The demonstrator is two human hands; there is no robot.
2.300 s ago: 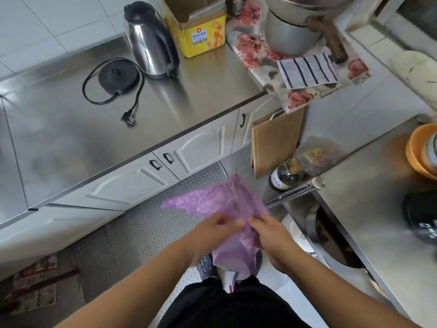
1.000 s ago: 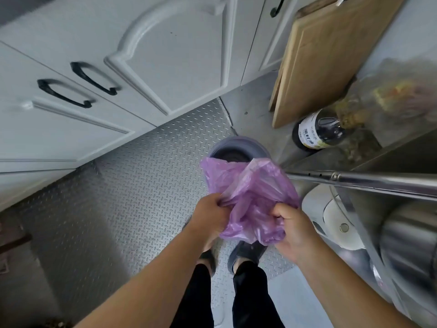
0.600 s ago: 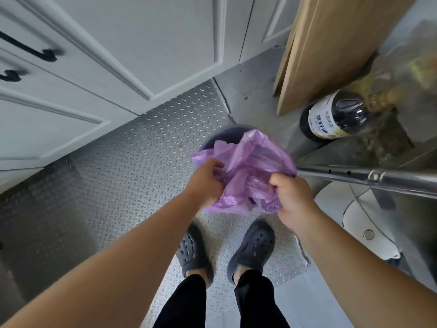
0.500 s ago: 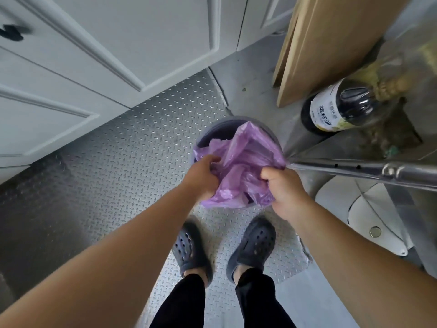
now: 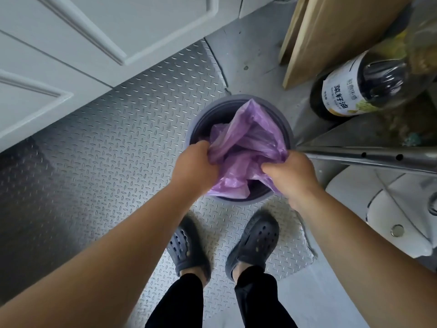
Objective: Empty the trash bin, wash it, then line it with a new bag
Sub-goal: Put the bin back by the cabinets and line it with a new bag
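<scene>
Since the frame half a second back, the purple bag [image 5: 246, 147] sits lower: more of it is inside the round grey trash bin [image 5: 287, 125], with a peak of plastic still poking up above the far rim. Both hands have dropped with it, now at rim level on the near side. Two seconds back the bag was held up in the air at counter height, with no bin in view; the camera has since tilted down to the floor.

Left hand [image 5: 195, 168] grips the bag's left edge, fingers curled tight into the plastic over the bin's near-left rim. Right hand [image 5: 293, 172] grips the right edge, fingers bunched round a fold, thumb pointing left. Bag is crumpled, not yet spread over the rim. How far it reaches down inside can't be told.

The bin stands on the floor, right at the edge of a diamond-plate metal sheet [image 5: 113, 143], just ahead of two grey clogs [image 5: 253, 245]; black trousers above them. White panelled cabinet doors [image 5: 99, 31] fill the upper left. A wooden board [image 5: 335, 31] leans upright behind the bin to the right, and a dark bottle with a white label [image 5: 354, 88] stands just beside it. A metal rail [image 5: 369, 158] runs in from the right, close to the right hand. White appliance [image 5: 383, 209] below the rail, partly hidden.
</scene>
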